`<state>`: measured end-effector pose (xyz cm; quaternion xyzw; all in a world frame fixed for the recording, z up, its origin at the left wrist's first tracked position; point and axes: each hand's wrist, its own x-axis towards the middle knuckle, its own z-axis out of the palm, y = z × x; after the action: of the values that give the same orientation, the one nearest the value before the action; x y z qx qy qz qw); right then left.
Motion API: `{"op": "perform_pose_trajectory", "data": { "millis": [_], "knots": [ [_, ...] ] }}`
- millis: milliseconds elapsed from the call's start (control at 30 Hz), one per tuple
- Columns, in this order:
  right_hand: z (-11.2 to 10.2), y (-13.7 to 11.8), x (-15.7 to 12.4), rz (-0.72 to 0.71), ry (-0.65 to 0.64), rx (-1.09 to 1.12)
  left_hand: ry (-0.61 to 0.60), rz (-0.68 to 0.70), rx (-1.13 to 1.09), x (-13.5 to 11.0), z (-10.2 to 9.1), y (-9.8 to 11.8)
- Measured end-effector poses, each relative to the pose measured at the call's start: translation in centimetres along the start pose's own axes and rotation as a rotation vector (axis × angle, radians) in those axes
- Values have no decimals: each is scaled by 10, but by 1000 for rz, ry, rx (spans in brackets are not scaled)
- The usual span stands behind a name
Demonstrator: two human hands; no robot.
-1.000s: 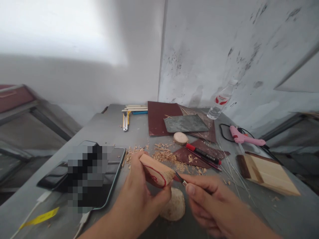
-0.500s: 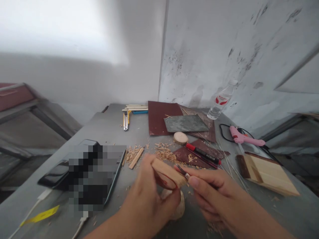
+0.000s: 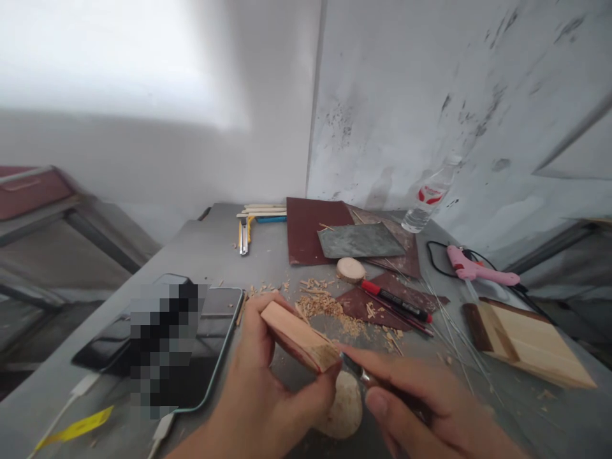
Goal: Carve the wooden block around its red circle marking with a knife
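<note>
My left hand is closed round a small wooden block with red marking along its lower edge, held tilted above the grey table. My right hand grips a small carving knife, and its blade tip touches the near end of the block. Under both hands lies a round wood slice, partly hidden. A pile of wood shavings lies just beyond the block.
A tablet with a phone on it lies at the left, cables running off the near edge. Sandpaper sheets, a small wood disc, a red marker, thin wires, a pink glue gun, wooden boards, a water bottle and utility knives fill the far and right side.
The block has tilted so its plain top face shows, and my right hand has drawn the knife back toward me, its tip now at the block's near end.
</note>
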<state>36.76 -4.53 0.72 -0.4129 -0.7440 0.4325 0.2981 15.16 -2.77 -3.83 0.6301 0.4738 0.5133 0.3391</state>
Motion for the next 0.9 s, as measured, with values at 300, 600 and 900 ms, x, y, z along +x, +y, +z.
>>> {"op": "perform_pose_trajectory", "data": {
  "millis": [300,600,900],
  "knots": [
    [-1,-1,-5,-27,109,92,-167,362,74,2,-6,-6],
    [12,-8,-1,279,16,344,-260,542,15,5,-2,-12],
    [15,0,-4,4,107,-98,-319,471,-47,8,1,-13]
  ]
}}
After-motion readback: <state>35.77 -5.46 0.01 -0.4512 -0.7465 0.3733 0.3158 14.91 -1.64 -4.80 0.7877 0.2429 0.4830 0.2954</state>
